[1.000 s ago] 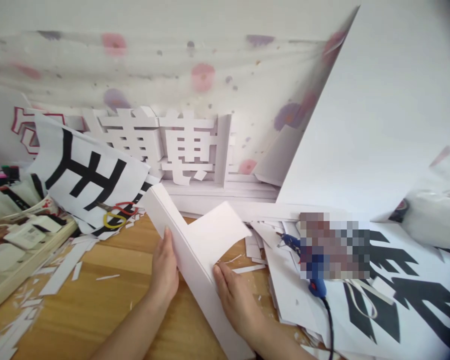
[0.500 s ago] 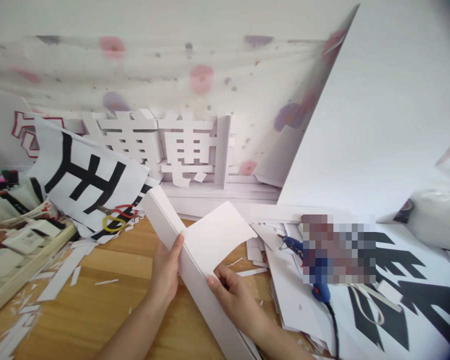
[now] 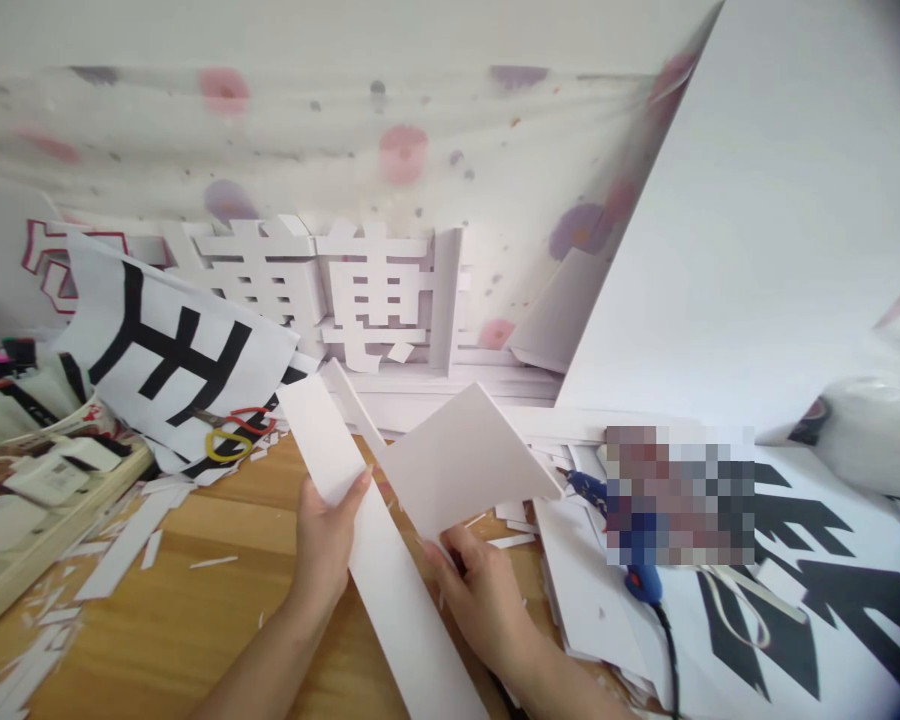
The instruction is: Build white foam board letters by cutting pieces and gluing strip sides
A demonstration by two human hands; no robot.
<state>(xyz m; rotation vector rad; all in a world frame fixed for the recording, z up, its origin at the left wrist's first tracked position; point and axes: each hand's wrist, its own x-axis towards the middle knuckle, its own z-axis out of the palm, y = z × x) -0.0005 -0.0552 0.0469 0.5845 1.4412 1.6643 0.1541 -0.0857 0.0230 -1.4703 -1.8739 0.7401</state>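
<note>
A long white foam-board strip (image 3: 397, 580) slants over the wooden table, with my left hand (image 3: 334, 530) gripping its left side, thumb on top. My right hand (image 3: 480, 590) pinches the lower edge of a white board piece (image 3: 465, 460) that has a broad squarish part and a narrow strip along its left. This piece tilts upward to the right of the long strip, and a gap shows between them. Its right corner comes close to the tip of a blue glue gun (image 3: 641, 560), which lies on white sheets.
Yellow-and-red scissors (image 3: 229, 445) lie on a paper with black characters (image 3: 172, 350). A power strip (image 3: 52, 510) with chargers is at the left. White cut-out characters (image 3: 375, 290) stand behind. White scraps litter the wooden table (image 3: 195, 620). A large white board (image 3: 757, 220) leans at the right.
The broad white piece has tilted up and moved right in my right hand, apart from the long strip. The strip in my left hand now shows its flat face.
</note>
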